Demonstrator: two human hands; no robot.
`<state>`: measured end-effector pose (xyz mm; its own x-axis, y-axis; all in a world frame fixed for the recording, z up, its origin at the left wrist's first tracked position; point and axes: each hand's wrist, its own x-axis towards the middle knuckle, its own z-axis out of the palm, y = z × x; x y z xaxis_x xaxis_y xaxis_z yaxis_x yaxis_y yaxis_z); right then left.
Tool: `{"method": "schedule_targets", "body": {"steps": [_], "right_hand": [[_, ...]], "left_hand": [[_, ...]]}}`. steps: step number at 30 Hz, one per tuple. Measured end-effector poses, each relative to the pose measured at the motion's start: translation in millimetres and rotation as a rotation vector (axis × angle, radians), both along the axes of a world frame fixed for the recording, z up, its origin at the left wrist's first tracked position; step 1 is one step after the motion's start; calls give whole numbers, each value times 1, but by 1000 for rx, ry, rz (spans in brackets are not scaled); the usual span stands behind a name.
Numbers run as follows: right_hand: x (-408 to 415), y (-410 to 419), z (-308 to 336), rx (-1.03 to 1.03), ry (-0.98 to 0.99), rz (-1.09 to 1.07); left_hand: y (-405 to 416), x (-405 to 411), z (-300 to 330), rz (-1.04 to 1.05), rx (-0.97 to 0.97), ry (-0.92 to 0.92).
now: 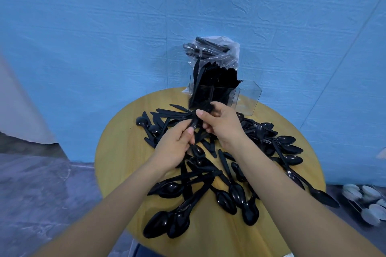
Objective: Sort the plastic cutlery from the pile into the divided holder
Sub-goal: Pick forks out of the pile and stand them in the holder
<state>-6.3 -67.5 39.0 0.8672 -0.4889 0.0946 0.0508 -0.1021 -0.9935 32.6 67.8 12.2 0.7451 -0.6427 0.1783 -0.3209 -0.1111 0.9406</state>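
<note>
Cutlery: light, stiff, slick, tangled; best taken mid-handle | left hand, right hand: grips clamped on black pieces | holder: frame centre

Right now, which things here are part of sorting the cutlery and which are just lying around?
Part of the job: pile of black cutlery, clear divided holder, left hand, right hand, both gripping pieces.
Lying about: plastic bag, white spoons off the table.

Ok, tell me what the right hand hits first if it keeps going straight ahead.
Probably the clear holder: the right hand, gripping black cutlery, points at its front wall. Depth is hard to judge.
</note>
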Motion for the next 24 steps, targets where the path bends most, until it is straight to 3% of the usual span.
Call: {"method": "schedule_targets", "body": {"steps": [5, 9, 16, 24], "right_hand": [[-4, -5, -20, -362, 196, -74], [-6, 1, -37, -594, 268, -12], [5, -5, -53, -1141, 455, 64], [16, -5, -49, -1525, 372, 321]], "left_hand": [[22, 19, -21, 165, -55, 43], [34, 30, -37, 263, -56, -1], [41, 34, -56, 283, 29, -93], [38, 35, -64, 267, 71, -102]]}}
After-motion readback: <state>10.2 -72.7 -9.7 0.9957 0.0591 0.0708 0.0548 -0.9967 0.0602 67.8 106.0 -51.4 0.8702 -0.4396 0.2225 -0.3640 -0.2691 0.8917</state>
